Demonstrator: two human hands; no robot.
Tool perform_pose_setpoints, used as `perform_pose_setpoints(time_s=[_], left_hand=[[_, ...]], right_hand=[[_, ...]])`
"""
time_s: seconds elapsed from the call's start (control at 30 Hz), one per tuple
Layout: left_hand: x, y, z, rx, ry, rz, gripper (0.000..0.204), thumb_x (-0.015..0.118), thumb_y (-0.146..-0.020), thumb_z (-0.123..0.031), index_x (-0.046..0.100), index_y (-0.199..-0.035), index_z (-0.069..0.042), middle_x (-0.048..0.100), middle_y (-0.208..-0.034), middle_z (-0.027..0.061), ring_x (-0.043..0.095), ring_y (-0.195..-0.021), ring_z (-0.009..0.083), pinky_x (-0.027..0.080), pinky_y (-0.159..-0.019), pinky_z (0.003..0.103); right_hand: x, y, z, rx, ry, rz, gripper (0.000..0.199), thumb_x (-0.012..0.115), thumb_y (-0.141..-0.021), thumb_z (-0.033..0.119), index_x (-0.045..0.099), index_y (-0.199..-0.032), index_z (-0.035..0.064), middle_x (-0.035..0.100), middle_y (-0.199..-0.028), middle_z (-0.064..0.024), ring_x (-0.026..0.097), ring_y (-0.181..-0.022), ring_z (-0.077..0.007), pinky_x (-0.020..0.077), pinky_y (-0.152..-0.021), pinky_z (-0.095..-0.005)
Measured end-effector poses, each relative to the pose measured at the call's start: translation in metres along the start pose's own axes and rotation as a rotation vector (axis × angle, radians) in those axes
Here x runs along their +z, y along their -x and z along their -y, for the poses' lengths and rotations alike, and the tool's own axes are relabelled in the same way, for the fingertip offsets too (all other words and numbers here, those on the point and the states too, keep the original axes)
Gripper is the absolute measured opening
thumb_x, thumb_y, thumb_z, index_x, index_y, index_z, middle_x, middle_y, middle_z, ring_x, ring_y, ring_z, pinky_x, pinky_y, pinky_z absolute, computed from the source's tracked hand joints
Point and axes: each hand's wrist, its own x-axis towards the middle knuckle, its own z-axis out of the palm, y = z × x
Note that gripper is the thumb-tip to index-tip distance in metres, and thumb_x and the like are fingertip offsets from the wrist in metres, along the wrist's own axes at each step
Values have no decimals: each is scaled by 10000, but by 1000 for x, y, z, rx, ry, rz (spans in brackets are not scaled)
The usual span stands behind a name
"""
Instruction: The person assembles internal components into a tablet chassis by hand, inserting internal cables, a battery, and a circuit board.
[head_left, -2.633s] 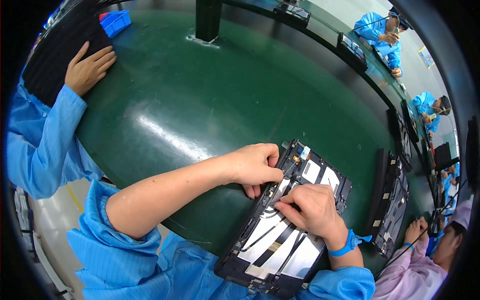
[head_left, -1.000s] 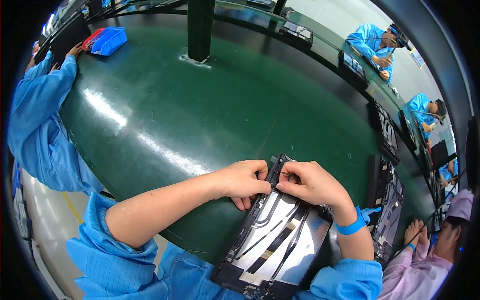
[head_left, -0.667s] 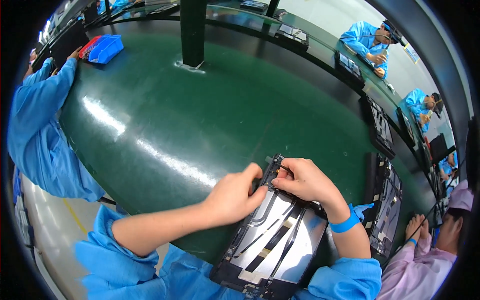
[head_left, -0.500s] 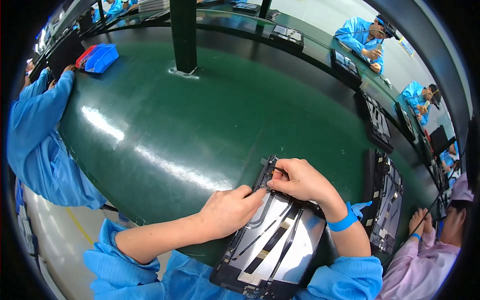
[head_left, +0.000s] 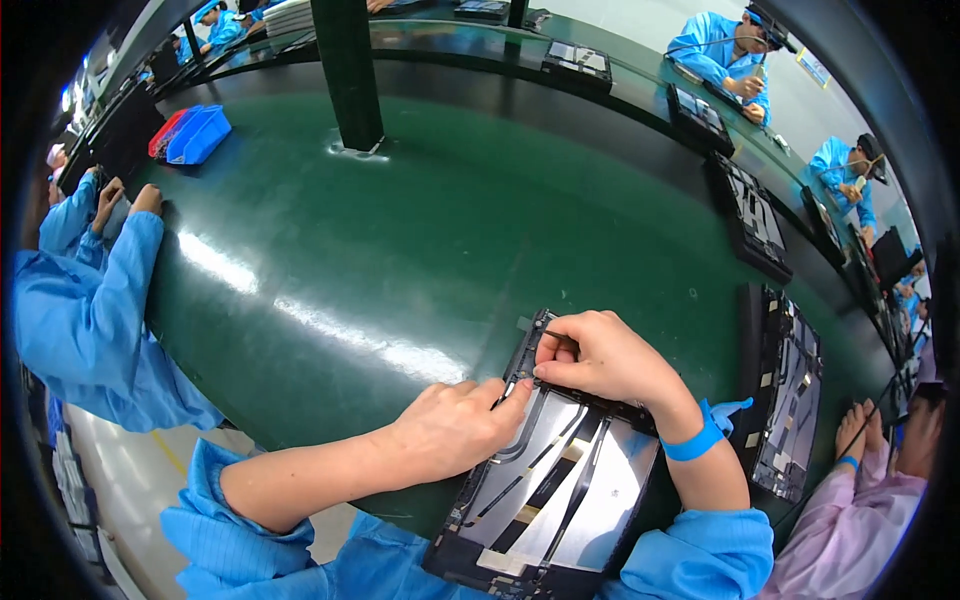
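Note:
An opened flat tablet-like device (head_left: 610,490) lies at the table's near edge, with a silver inner plate, black frame and dark ribbon cables showing. At its far end a narrow black strip with small parts (head_left: 530,350) runs along the frame. My left hand (head_left: 455,425) is closed there, thumb and forefinger pressed together at the strip's left side. Opposite it, my right hand (head_left: 605,360), with a blue band at the wrist, pinches just beside the left fingertips. What either hand's fingertips hold is too small or hidden to name.
A similar opened device (head_left: 785,395) lies to the right, and several more line the belt (head_left: 755,220) behind it. A dark post (head_left: 350,80) rises at the back. Blue and red bins (head_left: 197,135) stand far left. A co-worker's blue sleeve (head_left: 85,310) reaches in at left, pink sleeves (head_left: 840,530) at right.
The view has shifted slightly. My hands keep their place at the device's far end with small finger movements. The left co-worker's hand has drawn away from the bins.

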Motion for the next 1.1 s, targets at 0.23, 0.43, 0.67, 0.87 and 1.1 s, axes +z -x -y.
perform_pose_setpoints(time_s=[0.23, 0.43, 0.67, 0.87, 1.1], left_hand=[[-1, 0, -4, -5, 57, 12, 324, 528, -659, -100, 495, -948, 42, 483, -636, 103, 537, -485, 227, 450, -408, 308], [0, 1, -7, 9, 72, -14, 286, 519, -702, -140, 505, -934, 28, 481, -630, 107, 522, -450, 247, 443, -392, 329], [-25, 76, -37, -154, 305, 154, 787, 522, -649, -521, 293, -1194, -3, 435, -1058, 227, 428, -955, 368, 290, -840, 480], [-20, 119, -56, -276, -127, 57, 842, 559, -476, -630, 445, -1043, -18, 454, -971, 218, 439, -920, 332, 273, -813, 514], [-73, 161, 120, -349, -171, -189, 815, 665, -388, -475, 478, -1010, 17, 515, -885, 178, 486, -813, 342, 367, -734, 387]], right_hand=[[-4, -4, 2, 53, 51, 104, 155, 605, -607, 136, 552, -654, -2, 505, -516, -53, 472, -472, -118, 381, -456, -238], [1, 4, 1, 40, 91, 80, 168, 593, -630, 157, 533, -667, 5, 500, -535, -58, 468, -482, -127, 375, -457, -247], [1, 125, 3, 423, 269, -436, 264, 582, -682, 278, 551, -669, 16, 539, -562, -135, 549, -494, -251, 420, -455, -312], [41, 107, 30, 447, 166, 195, 485, 500, -716, 462, 576, -746, -17, 547, -633, -199, 538, -606, -350, 435, -578, -382], [93, -94, 45, 98, 247, -124, 512, 427, -732, 472, 583, -689, -15, 567, -712, -202, 561, -679, -335, 443, -567, -418]])
